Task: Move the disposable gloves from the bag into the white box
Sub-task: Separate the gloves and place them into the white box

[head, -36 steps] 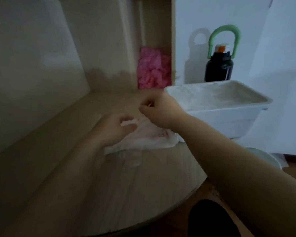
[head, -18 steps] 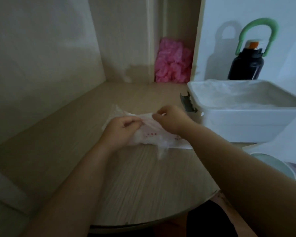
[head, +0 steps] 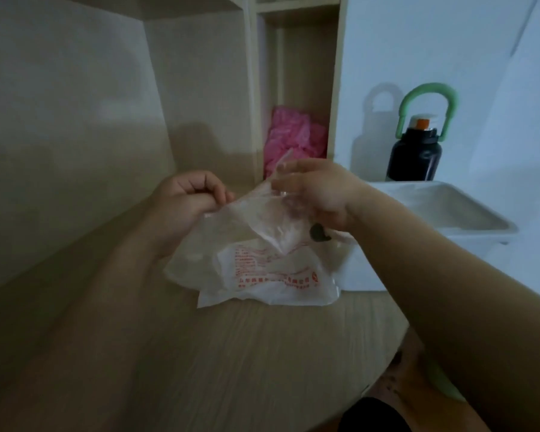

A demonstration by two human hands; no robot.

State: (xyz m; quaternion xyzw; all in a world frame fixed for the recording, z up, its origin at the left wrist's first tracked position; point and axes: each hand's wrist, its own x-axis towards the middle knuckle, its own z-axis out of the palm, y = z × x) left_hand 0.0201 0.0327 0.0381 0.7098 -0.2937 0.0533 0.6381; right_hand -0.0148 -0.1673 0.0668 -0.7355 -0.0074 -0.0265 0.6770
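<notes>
A clear plastic bag with red print hangs lifted above the wooden table, its lower end still near the tabletop. My left hand pinches the bag's upper left edge with curled fingers. My right hand pinches thin clear film at the bag's top right, by the opening; whether that film is a glove or the bag itself I cannot tell. The white box stands right behind the bag, to the right, open at the top. Its inside looks pale and its contents are unclear.
A black bottle with a green loop handle stands behind the box against the white wall. A pink crumpled bundle fills a narrow shelf niche at the back. The wooden table has a rounded front edge at the lower right.
Both hands have raised the bag off the table. My right hand has moved up and away from the left, pulling the top of the bag apart. The camera view has shifted closer.
</notes>
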